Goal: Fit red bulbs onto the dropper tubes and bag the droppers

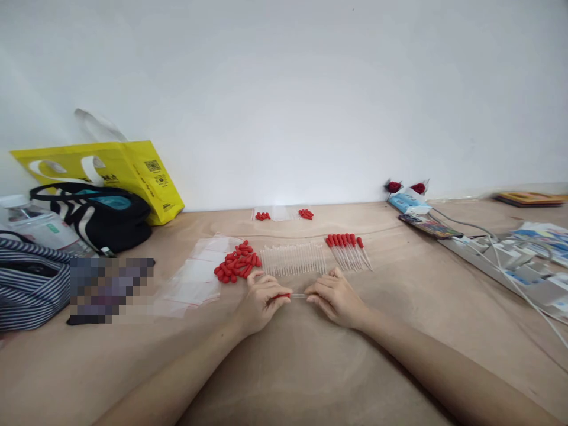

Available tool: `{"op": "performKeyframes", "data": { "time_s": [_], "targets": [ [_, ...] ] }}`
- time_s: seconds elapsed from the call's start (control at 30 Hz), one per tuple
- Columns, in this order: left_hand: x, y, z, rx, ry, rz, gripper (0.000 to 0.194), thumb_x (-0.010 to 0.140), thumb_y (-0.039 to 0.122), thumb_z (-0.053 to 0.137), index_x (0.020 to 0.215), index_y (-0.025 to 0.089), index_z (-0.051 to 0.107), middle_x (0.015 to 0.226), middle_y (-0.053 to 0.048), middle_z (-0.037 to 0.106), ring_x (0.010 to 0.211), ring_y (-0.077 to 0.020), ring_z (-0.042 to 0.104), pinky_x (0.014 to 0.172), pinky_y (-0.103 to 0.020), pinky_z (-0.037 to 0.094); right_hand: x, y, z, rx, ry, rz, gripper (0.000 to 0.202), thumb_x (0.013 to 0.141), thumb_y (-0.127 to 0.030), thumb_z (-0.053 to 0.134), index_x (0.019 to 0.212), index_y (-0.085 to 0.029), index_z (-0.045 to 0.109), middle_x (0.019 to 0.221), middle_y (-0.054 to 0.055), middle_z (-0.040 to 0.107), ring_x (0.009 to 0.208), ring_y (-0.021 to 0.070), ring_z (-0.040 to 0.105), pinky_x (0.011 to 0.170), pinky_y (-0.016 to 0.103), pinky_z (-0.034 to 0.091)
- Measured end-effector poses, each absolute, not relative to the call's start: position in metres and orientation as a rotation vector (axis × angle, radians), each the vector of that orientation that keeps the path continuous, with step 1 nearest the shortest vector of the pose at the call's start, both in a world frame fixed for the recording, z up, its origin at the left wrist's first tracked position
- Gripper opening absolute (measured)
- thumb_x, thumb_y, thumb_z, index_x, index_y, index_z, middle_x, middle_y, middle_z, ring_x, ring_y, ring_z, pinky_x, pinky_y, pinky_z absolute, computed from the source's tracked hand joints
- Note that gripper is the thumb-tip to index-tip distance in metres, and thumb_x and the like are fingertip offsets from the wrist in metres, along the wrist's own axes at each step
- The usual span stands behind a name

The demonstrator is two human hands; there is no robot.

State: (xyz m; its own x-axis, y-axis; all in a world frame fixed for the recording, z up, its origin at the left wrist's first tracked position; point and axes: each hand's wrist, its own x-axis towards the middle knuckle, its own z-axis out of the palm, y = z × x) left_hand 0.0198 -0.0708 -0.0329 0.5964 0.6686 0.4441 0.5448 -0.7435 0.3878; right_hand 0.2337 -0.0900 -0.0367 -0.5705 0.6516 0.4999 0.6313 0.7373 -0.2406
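Between the fingertips of my left hand (262, 299) is a red rubber dropper bulb (283, 295), mostly covered by the fingers. My right hand (335, 297) pinches a clear glass dropper tube (298, 296), which lies level and in line with the bulb; whether its end sits inside the bulb I cannot tell. A pile of loose red bulbs (237, 261) lies just beyond my left hand. Past both hands stretches a row of bare glass tubes (293, 259). Several droppers with red bulbs on their tubes (348, 251) lie side by side beyond my right hand.
Clear zip bags (199, 272) lie left of the pile. Two small bulb groups (262, 216) rest on bags near the wall. A yellow bag (146, 177), a black bag (110, 219) and a striped pouch (33, 284) crowd the left. A power strip (488, 260) with cables is at right.
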Motion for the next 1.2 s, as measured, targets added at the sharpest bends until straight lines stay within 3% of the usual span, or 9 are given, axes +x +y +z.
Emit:
{"op": "performKeyframes", "data": {
  "time_s": [0.1, 0.27, 0.43, 0.57, 0.9, 1.2],
  "targets": [
    [0.016, -0.069, -0.033, 2.658, 1.013, 0.835, 0.015, 0.084, 0.032, 0.051, 0.092, 0.029, 0.063, 0.077, 0.003, 0.069, 0.08, -0.0165, 0.056, 0.091, -0.043, 0.017, 0.237, -0.09, -0.036, -0.978, -2.396, -0.069, 0.022, 0.087, -0.027, 0.041, 0.081, -0.019, 0.06, 0.068, 0.001, 0.062, 0.069, 0.0134, 0.049, 0.067, 0.03, 0.021],
    [0.007, -0.063, -0.028, 2.705, 1.411, 0.998, 0.039, 0.08, 0.036, 0.053, 0.118, 0.025, 0.05, 0.113, -0.007, 0.056, 0.105, -0.024, 0.045, 0.09, -0.042, 0.024, 0.252, -0.076, -0.036, -1.317, -2.111, -0.198, 0.021, 0.084, -0.027, 0.044, 0.076, -0.02, 0.062, 0.07, 0.003, 0.063, 0.07, 0.0158, 0.047, 0.067, 0.031, 0.021],
    [-0.008, -0.053, -0.026, 2.683, 1.878, 1.029, 0.026, 0.075, 0.031, 0.057, 0.099, 0.023, 0.061, 0.113, -0.011, 0.053, 0.107, -0.0299, 0.041, 0.088, -0.046, 0.026, 0.267, -0.048, -0.041, -1.772, -1.743, -0.217, 0.022, 0.081, -0.029, 0.045, 0.073, -0.02, 0.064, 0.069, 0.005, 0.065, 0.077, 0.0212, 0.05, 0.07, 0.033, 0.021],
    [-0.014, -0.051, -0.025, 2.737, 1.998, 0.887, 0.025, 0.072, 0.029, 0.059, 0.096, 0.022, 0.062, 0.116, -0.013, 0.05, 0.108, -0.0321, 0.039, 0.085, -0.048, 0.026, 0.261, -0.034, -0.045, -1.918, -1.736, -0.239, 0.021, 0.081, -0.027, 0.043, 0.077, -0.019, 0.062, 0.07, 0.007, 0.064, 0.08, 0.0235, 0.052, 0.073, 0.036, 0.021],
    [-0.022, -0.048, -0.027, 2.754, 2.173, 0.77, 0.029, 0.07, 0.034, 0.06, 0.097, 0.024, 0.061, 0.115, -0.013, 0.048, 0.106, -0.0313, 0.039, 0.082, -0.045, 0.029, 0.253, -0.025, -0.048, -1.937, -1.734, -0.327, 0.022, 0.079, -0.027, 0.042, 0.069, -0.018, 0.06, 0.071, 0.009, 0.065, 0.076, 0.024, 0.053, 0.079, 0.043, 0.021],
    [-0.024, -0.046, -0.025, 2.679, 2.259, 0.754, 0.023, 0.07, 0.035, 0.061, 0.087, 0.019, 0.061, 0.113, -0.015, 0.049, 0.106, -0.0328, 0.038, 0.084, -0.049, 0.026, 0.244, -0.028, -0.031, -2.09, -1.798, -0.123, 0.027, 0.076, -0.032, 0.045, 0.064, -0.018, 0.065, 0.069, 0.011, 0.065, 0.075, 0.0262, 0.055, 0.076, 0.044, 0.024]
  ]
}}
